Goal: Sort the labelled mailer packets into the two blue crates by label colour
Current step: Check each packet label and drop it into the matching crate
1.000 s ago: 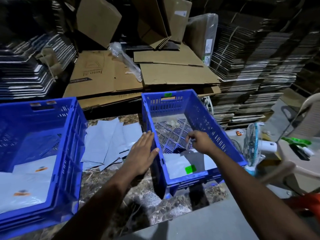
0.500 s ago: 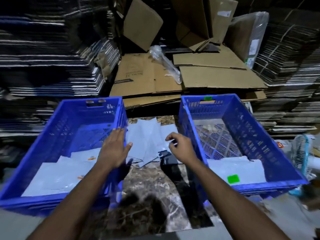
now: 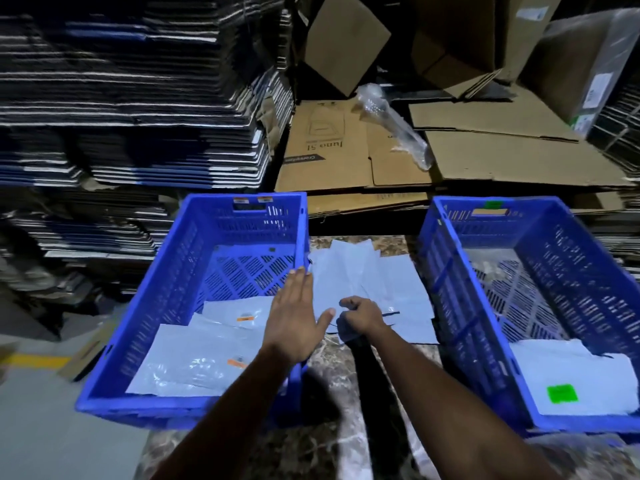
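Observation:
Two blue crates stand on a marbled table. The left crate holds grey mailer packets with orange labels. In the right crate lies a packet with a green label. Between them a pile of grey mailer packets is spread on the table. My left hand is flat with straight fingers over the left crate's right rim and the pile's edge. My right hand has curled fingers pinching the near edge of a packet in the pile.
Flattened cardboard boxes and a clear plastic roll lie behind the crates. Tall stacks of dark flat sheets fill the left and far right. The marbled table edge drops to grey floor at the lower left.
My right hand left the right crate and came to the pile between the crates, now pinching a packet. My left hand moved with it toward the pile. The view swung left.

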A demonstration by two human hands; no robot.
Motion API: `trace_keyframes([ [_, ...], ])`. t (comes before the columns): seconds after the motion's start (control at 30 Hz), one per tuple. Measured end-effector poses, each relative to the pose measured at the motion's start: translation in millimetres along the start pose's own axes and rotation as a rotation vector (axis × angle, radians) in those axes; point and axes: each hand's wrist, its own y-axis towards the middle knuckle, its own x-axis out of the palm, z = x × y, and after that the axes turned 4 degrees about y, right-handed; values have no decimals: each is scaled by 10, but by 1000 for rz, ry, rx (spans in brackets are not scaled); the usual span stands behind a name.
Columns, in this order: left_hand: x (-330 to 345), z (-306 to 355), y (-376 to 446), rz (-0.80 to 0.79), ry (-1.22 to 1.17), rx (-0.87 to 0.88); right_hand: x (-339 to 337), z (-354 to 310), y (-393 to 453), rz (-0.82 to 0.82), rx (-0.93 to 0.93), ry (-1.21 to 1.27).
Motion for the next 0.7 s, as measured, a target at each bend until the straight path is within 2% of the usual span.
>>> trace_keyframes([
  [0.13,13,-19,13,8,-47,15,85,-47,46,97,161,167],
  [0.3,6,-10,-7,26,-120,11,5,81,-52,336,118,347],
  [0.37,-4,-1,-9,27,-115,19,-42,142,-81,350,112,366],
  [0.43,-1,-2,-9,21,-110,29,-38,147,-112,275,113,391],
  [0.6,9,-8,-17,22,-117,20,160,76,-51,-60,97,253],
  [0.7,9,-2,-13,21,-88,11,309,19,40,-73,205,-62],
])
